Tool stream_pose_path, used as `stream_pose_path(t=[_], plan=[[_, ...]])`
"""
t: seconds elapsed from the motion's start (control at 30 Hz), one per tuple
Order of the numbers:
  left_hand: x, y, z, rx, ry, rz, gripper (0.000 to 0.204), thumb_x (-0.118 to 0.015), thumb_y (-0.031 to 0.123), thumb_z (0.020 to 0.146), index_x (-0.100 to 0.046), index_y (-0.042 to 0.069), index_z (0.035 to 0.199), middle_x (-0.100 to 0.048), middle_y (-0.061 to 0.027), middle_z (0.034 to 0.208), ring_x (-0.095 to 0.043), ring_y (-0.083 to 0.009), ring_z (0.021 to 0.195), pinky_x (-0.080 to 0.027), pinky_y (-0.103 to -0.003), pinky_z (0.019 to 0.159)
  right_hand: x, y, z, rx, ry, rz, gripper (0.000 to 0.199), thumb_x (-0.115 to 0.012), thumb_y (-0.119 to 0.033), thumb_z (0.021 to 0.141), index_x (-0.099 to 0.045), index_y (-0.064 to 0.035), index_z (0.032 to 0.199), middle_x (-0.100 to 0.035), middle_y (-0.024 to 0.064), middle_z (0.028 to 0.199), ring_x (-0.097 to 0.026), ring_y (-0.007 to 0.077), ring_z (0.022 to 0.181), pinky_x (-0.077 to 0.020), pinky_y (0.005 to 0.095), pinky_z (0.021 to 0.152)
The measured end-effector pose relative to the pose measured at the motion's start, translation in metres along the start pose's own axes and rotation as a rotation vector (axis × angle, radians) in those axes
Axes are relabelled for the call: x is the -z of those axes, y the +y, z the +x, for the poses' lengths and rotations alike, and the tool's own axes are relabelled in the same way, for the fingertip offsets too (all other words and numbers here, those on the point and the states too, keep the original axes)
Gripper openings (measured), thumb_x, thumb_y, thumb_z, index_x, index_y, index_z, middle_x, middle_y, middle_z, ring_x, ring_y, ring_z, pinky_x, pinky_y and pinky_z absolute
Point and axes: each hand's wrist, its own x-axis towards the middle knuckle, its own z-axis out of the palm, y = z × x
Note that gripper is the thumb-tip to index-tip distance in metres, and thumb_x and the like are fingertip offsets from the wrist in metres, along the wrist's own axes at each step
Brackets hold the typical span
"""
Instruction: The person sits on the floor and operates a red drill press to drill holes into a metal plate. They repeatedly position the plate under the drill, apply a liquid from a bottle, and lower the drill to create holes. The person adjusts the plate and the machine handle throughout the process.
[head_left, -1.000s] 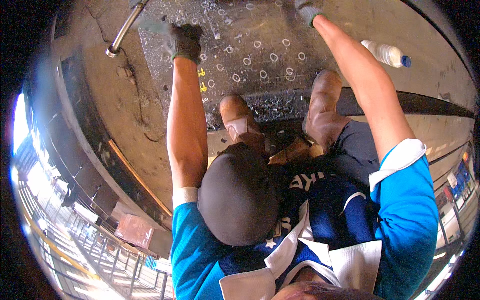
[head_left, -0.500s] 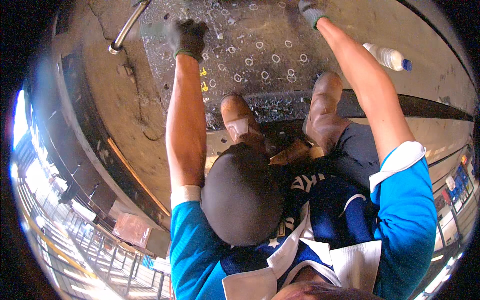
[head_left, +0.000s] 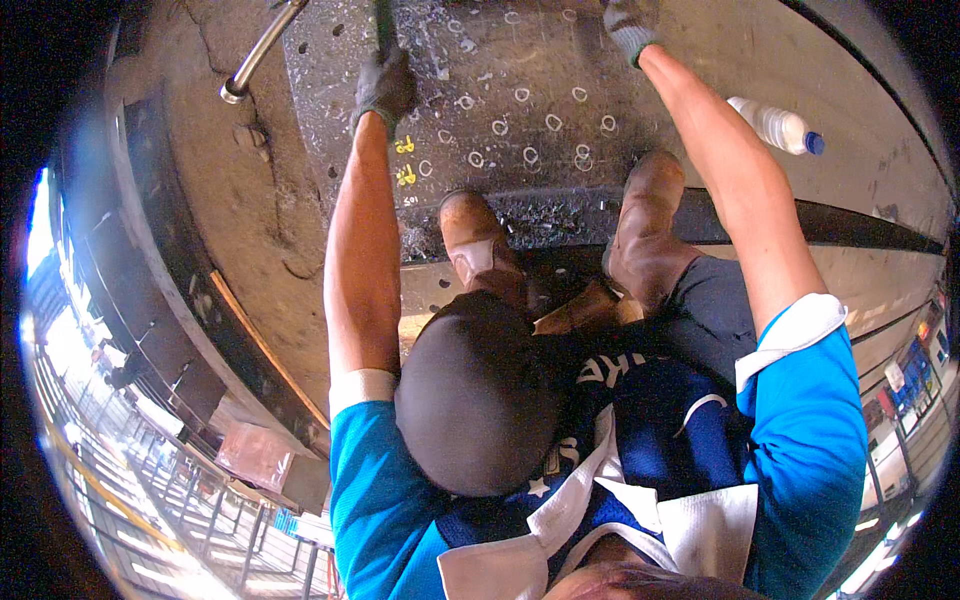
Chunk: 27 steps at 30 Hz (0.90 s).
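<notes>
My left hand point(head_left: 385, 88), in a dark glove, is closed around a dark green stick-like handle point(head_left: 384, 25) that points away and runs out of the top of the view; its far end is hidden. Beneath it lies a dark metal plate point(head_left: 490, 75) with white chalk circles, yellow marks and drilled holes at its left. My right hand point(head_left: 627, 32), in a grey glove with a green cuff, reaches over the plate's far right part. The top edge cuts off its fingers, so what it holds does not show.
A shiny metal bar point(head_left: 262, 55) slants at the upper left. A clear bottle with a blue cap point(head_left: 815, 143) lies at the right. Metal shavings point(head_left: 545, 222) heap along the plate's near edge, between my brown boots point(head_left: 470, 225). An orange strip point(head_left: 270, 345) lies at the left.
My left hand has turned, and the green handle, earlier a blur to its left, now points away from me. Fewer loose specks show on the plate. The right hand has barely moved.
</notes>
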Motion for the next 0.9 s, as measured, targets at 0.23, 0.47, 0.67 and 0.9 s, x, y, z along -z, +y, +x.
stream_pose_path(t=[0.23, 0.47, 0.67, 0.9], plan=[[0.059, -0.008, -0.013, 0.325, 0.448, -0.083, 0.039, -0.056, 0.022, 0.09, -0.063, 0.0, 0.122, -0.072, -0.0181, 0.082, -0.071, -0.0315, 0.068, -0.055, -0.046, 0.064, 0.005, 0.016, 0.002, 0.03, -0.018, -0.13, 0.03, -0.047, -0.019, 0.106, -0.066, -0.0014, 0.121, -0.067, 0.0097, 0.115, -0.063, 0.0243, 0.101, -0.0531, 0.0357, 0.088], [0.006, -0.047, -0.107, 0.104, 0.403, 0.395, 0.042, -0.053, 0.044, 0.1, -0.066, 0.006, 0.112, -0.072, -0.0262, 0.1, -0.069, -0.0486, 0.096, -0.052, -0.057, 0.08, 0.011, 0.046, 0.012, 0.092, -0.042, -0.371, 0.032, -0.046, -0.018, 0.106, -0.064, 0.0002, 0.125, -0.067, 0.0121, 0.121, -0.063, 0.0268, 0.108, -0.0525, 0.0375, 0.093], [-0.008, -0.015, -0.113, -0.373, 0.056, 0.801, 0.023, -0.054, 0.031, 0.102, -0.066, 0.018, 0.117, -0.075, -0.017, 0.103, -0.074, -0.0394, 0.096, -0.06, -0.054, 0.077, 0.014, 0.106, 0.03, 0.234, -0.116, -0.741, 0.035, -0.044, -0.017, 0.106, -0.062, 0.0016, 0.129, -0.066, 0.0142, 0.126, -0.063, 0.029, 0.113, -0.052, 0.039, 0.097], [0.056, -0.079, -0.069, 0.255, 0.458, 0.484, 0.027, -0.056, 0.029, 0.1, -0.068, 0.021, 0.123, -0.075, -0.0181, 0.108, -0.072, -0.0397, 0.1, -0.057, -0.05, 0.084, 0.052, 0.19, 0.067, 0.611, -0.079, -1.388, 0.039, -0.042, -0.016, 0.105, -0.059, 0.0039, 0.134, -0.065, 0.0174, 0.133, -0.061, 0.0314, 0.121, -0.0508, 0.041, 0.103]])
